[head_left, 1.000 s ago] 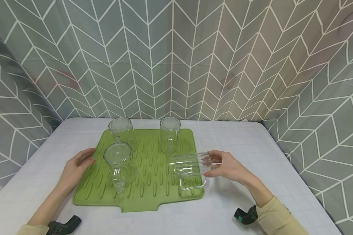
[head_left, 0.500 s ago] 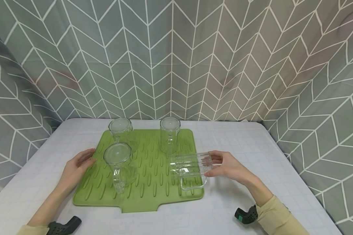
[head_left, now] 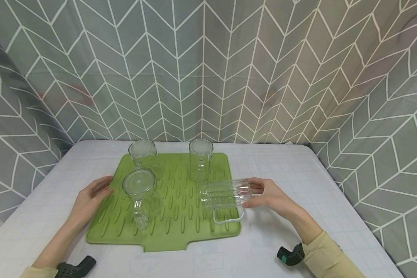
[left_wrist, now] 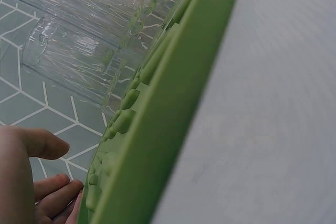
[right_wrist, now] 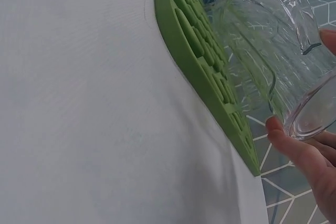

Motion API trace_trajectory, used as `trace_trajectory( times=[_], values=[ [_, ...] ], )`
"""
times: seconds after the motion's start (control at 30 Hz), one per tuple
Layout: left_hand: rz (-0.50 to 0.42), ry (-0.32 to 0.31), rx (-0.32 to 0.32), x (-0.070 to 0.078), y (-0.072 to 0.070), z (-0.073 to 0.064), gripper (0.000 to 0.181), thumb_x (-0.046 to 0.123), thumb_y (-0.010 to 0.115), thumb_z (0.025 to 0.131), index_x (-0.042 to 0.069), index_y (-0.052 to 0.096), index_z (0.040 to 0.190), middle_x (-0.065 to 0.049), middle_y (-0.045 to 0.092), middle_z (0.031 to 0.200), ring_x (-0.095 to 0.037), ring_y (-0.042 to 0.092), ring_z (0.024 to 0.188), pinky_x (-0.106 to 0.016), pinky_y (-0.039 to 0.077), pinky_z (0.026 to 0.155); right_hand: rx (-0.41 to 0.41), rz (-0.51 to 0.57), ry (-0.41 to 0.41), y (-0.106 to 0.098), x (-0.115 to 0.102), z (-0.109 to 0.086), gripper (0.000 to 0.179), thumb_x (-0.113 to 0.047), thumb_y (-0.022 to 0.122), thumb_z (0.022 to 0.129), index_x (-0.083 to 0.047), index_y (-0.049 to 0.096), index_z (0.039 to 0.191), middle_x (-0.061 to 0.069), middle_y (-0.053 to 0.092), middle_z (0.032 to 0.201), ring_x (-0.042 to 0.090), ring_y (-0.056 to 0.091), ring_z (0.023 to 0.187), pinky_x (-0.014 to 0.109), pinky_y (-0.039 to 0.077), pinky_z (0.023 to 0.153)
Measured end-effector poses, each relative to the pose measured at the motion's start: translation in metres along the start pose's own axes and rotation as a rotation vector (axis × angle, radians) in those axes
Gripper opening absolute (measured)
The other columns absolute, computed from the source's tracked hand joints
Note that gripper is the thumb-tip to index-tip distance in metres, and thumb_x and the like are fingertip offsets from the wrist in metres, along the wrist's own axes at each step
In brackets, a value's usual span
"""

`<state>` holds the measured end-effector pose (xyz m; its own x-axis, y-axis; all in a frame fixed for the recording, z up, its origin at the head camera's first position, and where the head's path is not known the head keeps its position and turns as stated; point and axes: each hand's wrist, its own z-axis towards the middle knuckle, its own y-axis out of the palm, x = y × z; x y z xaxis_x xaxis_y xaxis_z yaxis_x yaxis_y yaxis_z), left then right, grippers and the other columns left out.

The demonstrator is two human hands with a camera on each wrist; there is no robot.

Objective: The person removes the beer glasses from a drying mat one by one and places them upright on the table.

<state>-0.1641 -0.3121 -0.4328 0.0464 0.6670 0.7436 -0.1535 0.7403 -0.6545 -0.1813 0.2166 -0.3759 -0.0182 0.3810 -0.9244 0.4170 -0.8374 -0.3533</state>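
My right hand grips a clear glass mug by one end. The mug lies on its side at the right part of a green ridged silicone mat, its handle towards me. In the right wrist view, thumb and fingers are around the thick glass end of the mug. My left hand is at the mat's left edge, fingers loosely bent and holding nothing. In the left wrist view its fingertips meet the mat's edge. Three more glass mugs stand on end on the mat: front left, back left and back right.
The mat lies on a white cloth-covered table. A grey curtain with white chevron lines hangs behind and beside the table. A dark wrist device shows at each sleeve, left and right.
The mug in my right hand has turned slightly, and its held end has risen a little. The left hand and the three standing mugs have stayed in place.
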Motion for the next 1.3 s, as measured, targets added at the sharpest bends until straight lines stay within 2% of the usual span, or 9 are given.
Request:
trace_trajectory(
  times=[0.03,0.1,0.17,0.23,0.33,0.47,0.63,0.93,1.3],
  values=[
    [-0.001,-0.001,0.000,0.000,0.000,0.000,0.062,0.037,0.053,0.103,-0.001,0.037,0.150,-0.030,0.043,0.150,-0.050,0.044,0.133,-0.013,0.047,0.094,-0.002,0.005,-0.003,0.000,0.000,0.000,0.082,-0.017,0.083,0.077,0.005,0.043,0.145,0.021,0.060,0.136,0.033,0.056,0.127,0.041,0.047,0.105],
    [-0.007,0.000,0.000,0.000,0.000,0.000,0.062,0.036,0.053,0.103,-0.001,0.037,0.150,-0.030,0.043,0.150,-0.050,0.044,0.133,-0.029,0.050,0.102,-0.003,0.012,-0.010,-0.001,0.000,0.000,0.083,-0.018,0.083,0.076,0.006,0.043,0.145,0.022,0.060,0.136,0.035,0.056,0.127,0.040,0.048,0.104],
    [0.006,-0.002,0.002,0.000,0.000,0.001,0.061,0.036,0.053,0.104,-0.001,0.037,0.150,-0.030,0.043,0.149,-0.050,0.044,0.133,-0.027,0.050,0.100,-0.009,0.021,-0.016,-0.001,-0.001,0.000,0.083,-0.018,0.083,0.076,0.006,0.043,0.145,0.023,0.059,0.137,0.036,0.056,0.127,0.040,0.048,0.103],
    [0.006,0.001,0.003,0.000,0.000,0.001,0.061,0.035,0.053,0.104,-0.001,0.037,0.150,-0.030,0.043,0.149,-0.050,0.044,0.133,-0.037,0.049,0.103,-0.011,0.030,-0.020,-0.001,-0.001,0.000,0.083,-0.018,0.083,0.076,0.006,0.042,0.145,0.024,0.058,0.137,0.038,0.056,0.127,0.039,0.048,0.102],
    [0.005,0.003,0.004,0.000,0.001,0.001,0.060,0.034,0.053,0.104,-0.001,0.038,0.150,-0.029,0.044,0.149,-0.050,0.044,0.132,-0.017,0.048,0.097,-0.006,0.044,-0.017,-0.002,-0.002,-0.001,0.084,-0.018,0.084,0.076,0.005,0.042,0.146,0.025,0.058,0.138,0.038,0.057,0.127,0.036,0.049,0.101],
    [0.000,0.008,0.010,-0.002,0.001,0.001,0.060,0.035,0.053,0.104,-0.001,0.038,0.150,-0.029,0.044,0.149,-0.050,0.045,0.132,-0.001,0.038,0.086,0.006,0.055,-0.012,-0.002,-0.005,0.000,0.083,-0.018,0.084,0.076,0.004,0.043,0.146,0.024,0.059,0.137,0.034,0.059,0.125,0.030,0.050,0.097],
    [0.013,0.007,0.015,-0.003,0.001,0.001,0.059,0.035,0.052,0.104,0.001,0.038,0.150,-0.028,0.045,0.149,-0.049,0.046,0.132,-0.006,0.043,0.090,0.006,0.066,-0.011,-0.003,-0.007,-0.001,0.081,-0.017,0.082,0.077,0.004,0.043,0.145,0.021,0.062,0.134,0.030,0.062,0.121,0.028,0.052,0.095],
    [0.015,0.029,0.048,-0.002,0.001,0.001,0.057,0.034,0.054,0.104,0.001,0.043,0.148,-0.027,0.049,0.146,-0.048,0.049,0.129,0.003,0.035,0.083,-0.001,0.110,-0.021,-0.003,-0.011,-0.004,0.080,-0.015,0.081,0.078,0.006,0.043,0.145,0.019,0.066,0.129,0.032,0.063,0.119,0.027,0.051,0.094],
    [0.005,0.019,0.078,-0.001,0.001,0.002,0.056,0.035,0.054,0.104,0.001,0.043,0.147,-0.027,0.050,0.145,-0.047,0.050,0.129,0.003,0.035,0.082,0.006,0.179,-0.030,-0.003,-0.016,-0.005,0.079,-0.012,0.079,0.078,0.008,0.041,0.145,0.017,0.068,0.125,0.019,0.068,0.109,0.028,0.050,0.096]
  ],
)
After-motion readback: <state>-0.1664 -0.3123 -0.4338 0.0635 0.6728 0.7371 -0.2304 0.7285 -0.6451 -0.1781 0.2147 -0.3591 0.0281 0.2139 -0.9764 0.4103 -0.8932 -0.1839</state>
